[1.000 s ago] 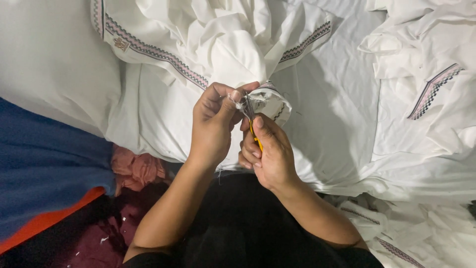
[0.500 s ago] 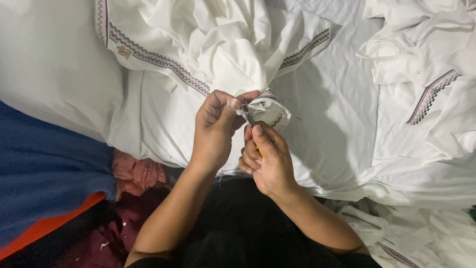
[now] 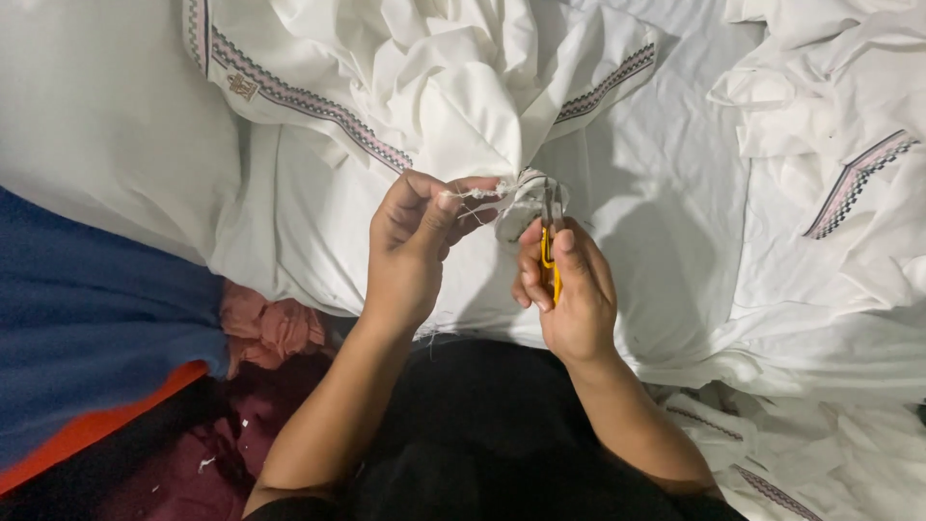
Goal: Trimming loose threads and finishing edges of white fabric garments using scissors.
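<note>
seen from above, a person's left hand (image 3: 417,241) pinches a loose white thread (image 3: 479,193) between thumb and fingers, pulling it taut from a bunched fold of white garment (image 3: 453,87) trimmed with a patterned band. the right hand (image 3: 569,289) has its fingers closed around small yellow-handled thread snips (image 3: 551,241), whose metal tips point up at the fold just beside the thread. more white cloth (image 3: 830,125) lies at the right, a blue and orange cloth (image 3: 87,328) at the left, and a crumpled pink cloth (image 3: 270,323) beside it.
</note>
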